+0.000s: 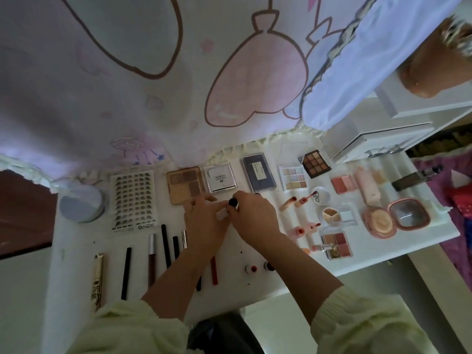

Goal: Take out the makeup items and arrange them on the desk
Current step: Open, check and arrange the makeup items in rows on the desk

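Observation:
My left hand [204, 221] and my right hand [252, 215] meet over the middle of the white desk [255, 279]. My right hand grips a small black-capped tube [233, 202]. My left hand's fingertips pinch a small white part [221, 213] right beside that tube. Behind my hands lie a beige eyeshadow palette [185, 184], a clear square compact [221, 180] and a dark blue case [258, 173]. Pencils and a dark red lip gloss tube [151, 259] lie in a row at the front left.
A lash sheet [134, 200] and a round blue tin [82, 202] sit at the left. Palettes, pink lip tubes and an open pink compact [394, 217] fill the right side. A printed curtain [153, 85] hangs behind the desk. Small nail polish bottles [258, 267] stand near the front edge.

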Available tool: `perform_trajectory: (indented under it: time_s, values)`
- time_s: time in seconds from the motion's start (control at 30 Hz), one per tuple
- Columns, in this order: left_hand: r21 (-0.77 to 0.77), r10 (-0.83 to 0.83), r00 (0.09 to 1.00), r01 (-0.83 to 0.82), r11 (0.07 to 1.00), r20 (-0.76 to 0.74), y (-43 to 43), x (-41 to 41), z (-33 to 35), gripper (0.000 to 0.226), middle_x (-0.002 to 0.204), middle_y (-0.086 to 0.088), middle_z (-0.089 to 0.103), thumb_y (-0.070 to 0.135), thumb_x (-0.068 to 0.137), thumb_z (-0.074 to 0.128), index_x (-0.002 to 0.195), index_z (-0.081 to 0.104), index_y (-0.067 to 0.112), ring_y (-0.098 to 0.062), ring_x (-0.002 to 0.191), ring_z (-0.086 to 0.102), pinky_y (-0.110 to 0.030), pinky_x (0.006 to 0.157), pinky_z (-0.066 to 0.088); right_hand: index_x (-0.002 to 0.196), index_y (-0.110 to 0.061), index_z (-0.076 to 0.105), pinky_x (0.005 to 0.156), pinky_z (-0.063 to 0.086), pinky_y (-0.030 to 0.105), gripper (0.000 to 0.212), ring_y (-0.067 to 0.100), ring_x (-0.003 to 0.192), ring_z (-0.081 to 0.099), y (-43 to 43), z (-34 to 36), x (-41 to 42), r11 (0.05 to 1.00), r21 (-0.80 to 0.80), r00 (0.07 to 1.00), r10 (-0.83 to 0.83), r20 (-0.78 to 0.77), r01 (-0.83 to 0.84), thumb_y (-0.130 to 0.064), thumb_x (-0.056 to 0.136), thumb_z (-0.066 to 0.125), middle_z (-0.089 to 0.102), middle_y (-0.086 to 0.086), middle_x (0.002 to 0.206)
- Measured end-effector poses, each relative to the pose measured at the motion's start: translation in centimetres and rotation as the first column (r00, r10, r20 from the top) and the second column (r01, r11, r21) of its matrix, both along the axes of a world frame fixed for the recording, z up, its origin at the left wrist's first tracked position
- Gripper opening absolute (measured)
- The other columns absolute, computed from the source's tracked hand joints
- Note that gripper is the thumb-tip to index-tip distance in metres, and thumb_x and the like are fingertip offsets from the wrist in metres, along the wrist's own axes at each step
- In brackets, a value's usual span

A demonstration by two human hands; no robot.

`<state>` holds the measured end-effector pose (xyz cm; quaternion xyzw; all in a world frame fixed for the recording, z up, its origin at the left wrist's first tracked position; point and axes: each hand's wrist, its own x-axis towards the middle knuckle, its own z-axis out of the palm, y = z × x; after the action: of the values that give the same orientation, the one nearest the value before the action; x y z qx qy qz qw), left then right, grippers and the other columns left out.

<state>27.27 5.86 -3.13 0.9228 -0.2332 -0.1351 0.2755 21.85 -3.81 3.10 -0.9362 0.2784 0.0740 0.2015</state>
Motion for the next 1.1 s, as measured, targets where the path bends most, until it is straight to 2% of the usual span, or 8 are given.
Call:
perform_trajectory:
  time_s: [0.1, 0.2, 0.3, 0.47, 0.63, 0.77, 0.93, 1.1]
  values:
    - [0.010, -0.043, 0.999, 0.043, 0.999, 0.003, -0.2, 0.5, -1.0, 0.034, 0.105, 0.013, 0.061, 0.058, 0.082, 0.034, 0.082, 0.066, 0.047, -0.018, 0.116, 0.044, -0.023, 0.084, 0.017, 0.107, -0.014, 0.059, 0.069, 0.040, 0.023, 0.023, 0.013, 0.077, 0.051, -0.2, 0.1, 0.1, 1.000, 0.016, 1.000, 0.002, 0.004, -0.002, -0.032, 0.100, 0.047, 0.063, 0.002, 0.099]
    - [-0.101, -0.052, 0.999, 0.052, 0.993, 0.000, 0.1, 0.3, -0.1, 0.019, 0.114, 0.009, 0.059, 0.043, 0.085, 0.064, 0.099, 0.073, 0.034, -0.017, 0.112, 0.035, -0.030, 0.090, 0.032, 0.107, -0.014, 0.063, 0.072, 0.045, 0.022, 0.025, 0.014, 0.082, 0.060, -0.7, 1.1, -0.3, 0.997, 0.070, 0.996, -0.038, 0.078, 0.032, -0.034, 0.098, 0.050, 0.066, 0.002, 0.097]
    - [-0.202, -0.103, 0.994, 0.110, 0.973, 0.043, 1.0, -0.4, 1.7, 0.032, 0.111, 0.012, 0.061, 0.045, 0.083, 0.065, 0.107, 0.070, 0.026, -0.008, 0.110, 0.031, -0.023, 0.090, 0.027, 0.100, -0.013, 0.068, 0.074, 0.052, 0.022, 0.025, 0.011, 0.079, 0.063, -1.5, 2.3, -1.2, 0.971, 0.219, 0.972, -0.140, 0.188, 0.097, -0.035, 0.095, 0.058, 0.069, 0.000, 0.089]
    - [-0.276, -0.178, 0.964, 0.120, 0.954, -0.196, 2.2, -1.5, 4.4, 0.017, 0.100, 0.024, 0.057, 0.047, 0.089, 0.057, 0.104, 0.059, 0.039, 0.005, 0.095, 0.046, -0.010, 0.077, 0.033, 0.085, -0.022, 0.070, 0.058, 0.044, 0.005, 0.018, -0.001, 0.065, 0.061, -2.5, 3.8, -2.5, 0.884, 0.447, 0.943, -0.256, 0.213, 0.140, -0.038, 0.089, 0.065, 0.067, -0.011, 0.074]
    - [-0.267, -0.205, 0.946, 0.136, 0.954, -0.250, 2.6, -2.5, 5.6, 0.022, 0.100, 0.017, 0.059, 0.037, 0.095, 0.053, 0.116, 0.059, 0.031, 0.001, 0.087, 0.052, -0.010, 0.076, 0.037, 0.082, -0.018, 0.069, 0.059, 0.050, 0.018, 0.017, 0.007, 0.060, 0.063, -2.9, 4.0, -3.4, 0.788, 0.594, 0.940, -0.307, 0.148, 0.163, -0.032, 0.090, 0.065, 0.070, -0.002, 0.071]
    - [-0.289, -0.208, 0.934, 0.122, 0.949, -0.291, 2.6, -3.2, 6.3, 0.025, 0.098, 0.011, 0.061, 0.035, 0.097, 0.048, 0.117, 0.059, 0.024, -0.004, 0.089, 0.057, -0.016, 0.084, 0.044, 0.083, -0.018, 0.065, 0.050, 0.045, 0.013, 0.013, 0.001, 0.048, 0.057, -2.8, 4.0, -4.5, 0.714, 0.675, 0.927, -0.356, 0.119, 0.187, -0.025, 0.092, 0.062, 0.067, -0.002, 0.067]
    - [-0.310, -0.187, 0.930, 0.085, 0.947, -0.317, 2.4, -4.0, 6.8, 0.022, 0.087, 0.006, 0.062, 0.029, 0.100, 0.041, 0.108, 0.059, 0.021, -0.007, 0.080, 0.057, -0.010, 0.073, 0.042, 0.078, -0.016, 0.067, 0.051, 0.048, 0.017, 0.020, 0.005, 0.046, 0.056, -2.6, 3.5, -5.4, 0.667, 0.719, 0.903, -0.410, 0.132, 0.197, -0.030, 0.092, 0.063, 0.067, 0.002, 0.063]
    - [-0.285, -0.176, 0.931, 0.082, 0.955, -0.320, 2.5, -4.5, 6.9, 0.021, 0.085, 0.005, 0.059, 0.027, 0.102, 0.039, 0.107, 0.057, 0.020, -0.013, 0.083, 0.057, -0.021, 0.076, 0.045, 0.079, -0.015, 0.067, 0.051, 0.048, 0.016, 0.019, 0.003, 0.046, 0.057, -2.2, 3.0, -6.0, 0.662, 0.729, 0.898, -0.412, 0.155, 0.178, -0.030, 0.091, 0.063, 0.066, 0.000, 0.062]
